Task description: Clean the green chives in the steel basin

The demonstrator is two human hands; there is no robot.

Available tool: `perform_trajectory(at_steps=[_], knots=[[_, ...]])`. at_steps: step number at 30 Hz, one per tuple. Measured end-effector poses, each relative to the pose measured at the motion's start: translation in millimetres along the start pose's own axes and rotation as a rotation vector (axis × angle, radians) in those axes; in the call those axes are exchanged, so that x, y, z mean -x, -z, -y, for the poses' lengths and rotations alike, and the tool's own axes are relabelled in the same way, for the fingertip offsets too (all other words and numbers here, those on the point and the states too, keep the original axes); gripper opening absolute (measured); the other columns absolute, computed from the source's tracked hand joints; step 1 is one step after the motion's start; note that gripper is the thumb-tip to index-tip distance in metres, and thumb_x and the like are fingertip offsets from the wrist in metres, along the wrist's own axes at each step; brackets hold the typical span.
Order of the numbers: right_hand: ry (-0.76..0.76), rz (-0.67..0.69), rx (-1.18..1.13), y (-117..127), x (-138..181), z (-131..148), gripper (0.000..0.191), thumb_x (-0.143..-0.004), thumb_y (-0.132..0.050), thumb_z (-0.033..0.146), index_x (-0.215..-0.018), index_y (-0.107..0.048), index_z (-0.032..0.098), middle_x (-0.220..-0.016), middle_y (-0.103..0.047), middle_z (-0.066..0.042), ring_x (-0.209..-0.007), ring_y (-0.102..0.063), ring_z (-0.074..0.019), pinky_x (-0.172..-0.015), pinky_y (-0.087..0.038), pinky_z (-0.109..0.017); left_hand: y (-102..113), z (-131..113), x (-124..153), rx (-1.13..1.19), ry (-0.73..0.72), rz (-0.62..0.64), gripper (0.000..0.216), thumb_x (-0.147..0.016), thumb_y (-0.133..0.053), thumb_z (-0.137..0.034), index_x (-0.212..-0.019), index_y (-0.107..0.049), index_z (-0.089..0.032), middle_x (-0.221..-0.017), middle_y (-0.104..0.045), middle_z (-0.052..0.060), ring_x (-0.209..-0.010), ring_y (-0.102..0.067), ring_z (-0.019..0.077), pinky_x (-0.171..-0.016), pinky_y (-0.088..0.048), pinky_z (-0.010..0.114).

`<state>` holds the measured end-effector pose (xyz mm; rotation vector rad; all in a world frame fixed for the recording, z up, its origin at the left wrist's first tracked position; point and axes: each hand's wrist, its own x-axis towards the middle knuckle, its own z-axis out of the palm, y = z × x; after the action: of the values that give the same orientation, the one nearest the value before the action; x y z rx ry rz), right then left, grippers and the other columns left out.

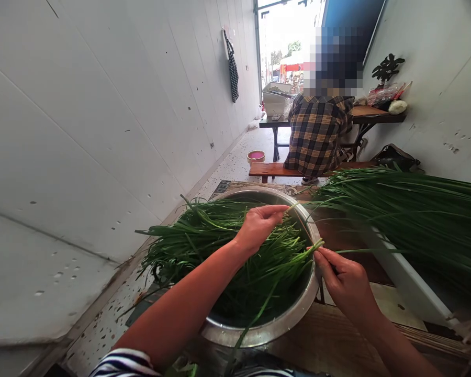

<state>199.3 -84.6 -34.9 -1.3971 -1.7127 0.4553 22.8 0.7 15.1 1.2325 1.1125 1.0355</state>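
Over a wide steel basin (290, 335), my left hand (259, 224) is closed in a pinch on the pale end of a garlic chive (292, 207). Lower and to the right, at the basin's right rim, my right hand (343, 272) pinches the pale stem ends of a small bunch of garlic chives (316, 245). The leaves of that bunch trail left into the basin. A heap of loose garlic chives (204, 230) fills the basin and hangs over its left rim, stems toward the right.
At right, a white crate (408, 272) bears a large pile of long garlic chives (416, 209). Wooden boards (310, 340) lie underneath. Ahead, a person in a plaid shirt (317, 131) sits on a bench (270, 170) at a table (377, 112). A white wall (102, 131) runs along the left.
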Motion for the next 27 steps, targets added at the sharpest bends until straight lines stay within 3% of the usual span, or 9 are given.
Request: perform_trajectory(at_steps=[9, 17, 27], knots=[[-0.01, 0.028, 0.002, 1.0, 1.4, 1.0, 0.029, -0.087, -0.046, 0.033, -0.087, -0.071, 0.018, -0.081, -0.073, -0.004, -0.069, -0.067, -0.016, -0.062, -0.051, -0.022, 2.0, 2.7, 0.1, -0.072, -0.077, -0.018, 0.027, -0.071, -0.064, -0.025, -0.094, -0.073, -0.014, -0.068, -0.063, 0.002, -0.061, -0.047, 0.0079, -0.063, -0.037, 0.022], [-0.018, 0.053, 0.027, 0.8, 2.6, 2.5, 0.032, -0.088, -0.044, 0.033, -0.067, -0.064, 0.02, -0.058, -0.063, -0.001, -0.061, -0.062, -0.0142, -0.056, -0.047, -0.02, 1.7, 8.6, -0.2, -0.126, -0.182, -0.015, 0.025, -0.074, -0.062, -0.026, -0.093, -0.073, -0.015, -0.08, -0.07, 0.005, -0.075, -0.057, 0.0138, -0.074, -0.043, 0.025], [0.006, 0.037, 0.026, 1.3, 4.3, 2.9, 0.03, -0.088, -0.044, 0.033, -0.079, -0.069, 0.019, -0.069, -0.069, -0.002, -0.058, -0.061, -0.0134, -0.054, -0.047, -0.02, 5.0, 6.5, 0.6, -0.296, -0.306, -0.005, 0.023, -0.078, -0.057, -0.023, -0.093, -0.074, -0.017, -0.082, -0.069, 0.005, -0.076, -0.058, 0.0144, -0.073, -0.044, 0.025]])
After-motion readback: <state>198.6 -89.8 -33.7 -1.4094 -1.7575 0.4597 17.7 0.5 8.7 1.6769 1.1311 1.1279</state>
